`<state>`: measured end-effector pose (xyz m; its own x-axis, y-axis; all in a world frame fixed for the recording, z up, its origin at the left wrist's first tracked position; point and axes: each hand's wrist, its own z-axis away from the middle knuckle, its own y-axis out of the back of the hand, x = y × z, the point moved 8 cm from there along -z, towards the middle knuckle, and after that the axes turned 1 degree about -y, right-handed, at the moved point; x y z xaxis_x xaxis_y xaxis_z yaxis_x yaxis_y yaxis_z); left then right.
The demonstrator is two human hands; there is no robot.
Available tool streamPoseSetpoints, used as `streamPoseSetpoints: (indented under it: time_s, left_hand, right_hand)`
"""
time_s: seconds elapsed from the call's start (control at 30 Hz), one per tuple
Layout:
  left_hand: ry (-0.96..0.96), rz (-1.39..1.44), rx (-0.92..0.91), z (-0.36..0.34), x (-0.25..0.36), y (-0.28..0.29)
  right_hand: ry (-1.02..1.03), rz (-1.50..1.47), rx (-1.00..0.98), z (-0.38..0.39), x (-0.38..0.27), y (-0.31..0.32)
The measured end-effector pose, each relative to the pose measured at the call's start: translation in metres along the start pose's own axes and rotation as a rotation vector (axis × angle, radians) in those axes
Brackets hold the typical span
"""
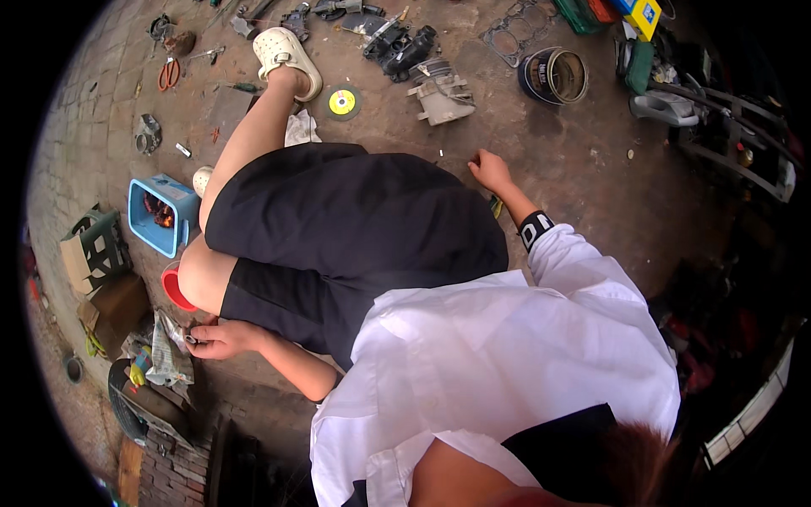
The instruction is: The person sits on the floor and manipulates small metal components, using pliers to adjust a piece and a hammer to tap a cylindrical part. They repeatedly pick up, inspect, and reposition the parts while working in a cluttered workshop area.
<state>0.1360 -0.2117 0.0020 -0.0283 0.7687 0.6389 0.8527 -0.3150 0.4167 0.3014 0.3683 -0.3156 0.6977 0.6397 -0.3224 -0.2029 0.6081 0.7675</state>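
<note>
The left hand point(221, 338) is curled around a small dark metal piece point(191, 339), short and cylindrical like a socket or bolt; its end pokes out past the fingertips, low over the ground beside a crumpled printed wrapper point(169, 359). Just above that hand sits a red bowl point(175, 289), half hidden behind the knee, and beyond it a light blue plastic basket point(159, 213) with dark and orange bits inside.

The right hand point(490, 170) rests fingers-down on the bare concrete floor point(583, 160), spread and gripping nothing; a black wristband point(536, 229) shows at the white cuff. A small yellow-green item lies just beside that wrist, too hidden to identify.

Farther out lie a yellow-centred cutting disc point(342, 103), a grey engine part point(441, 95), a round metal tin point(553, 76) and a head gasket point(517, 29).
</note>
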Motion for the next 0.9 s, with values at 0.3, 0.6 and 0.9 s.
streamPoseSetpoints:
  time_s: [0.3, 0.6, 0.9]
  left_hand:
    - [0.21, 0.282, 0.123, -0.05, -0.048, 0.023]
    - [0.299, 0.625, -0.141, -0.049, 0.111, -0.089]
    - [0.204, 0.473, -0.323, -0.06, 0.068, -0.142]
  right_hand:
    - [-0.455, -0.192, -0.295, 0.055, 0.107, -0.148]
    - [-0.93, -0.149, -0.201, 0.114, 0.19, -0.155]
    - [-0.871, -0.308, 0.06, 0.079, 0.207, -0.159]
